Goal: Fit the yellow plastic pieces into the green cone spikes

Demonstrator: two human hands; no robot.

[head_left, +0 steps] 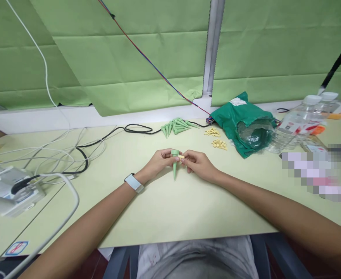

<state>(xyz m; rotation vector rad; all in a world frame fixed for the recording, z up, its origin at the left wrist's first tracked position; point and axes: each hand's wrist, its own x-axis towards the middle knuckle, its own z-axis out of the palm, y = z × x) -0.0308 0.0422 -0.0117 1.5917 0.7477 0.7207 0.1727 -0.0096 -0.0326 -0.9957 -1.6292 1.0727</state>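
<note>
Between finger and thumb, my left hand [161, 161] holds a green plastic spike [174, 166], its wide capped end up and its point down, above the table. My right hand [198, 164] pinches a small yellow plastic piece [181, 157] against the spike's side, just below the cap. Whether the piece is fitted into the spike, I cannot tell. Farther back lies a pile of similar green spikes [179, 126]. To its right are two small heaps of yellow pieces, one [212, 132] behind the other [219, 144].
A torn green plastic bag [231, 120] lies at the back right, beside clear water bottles [297, 120]. White cables and a power strip [13, 190] cover the left side. A black cable [130, 130] runs along the back of the table [185, 217].
</note>
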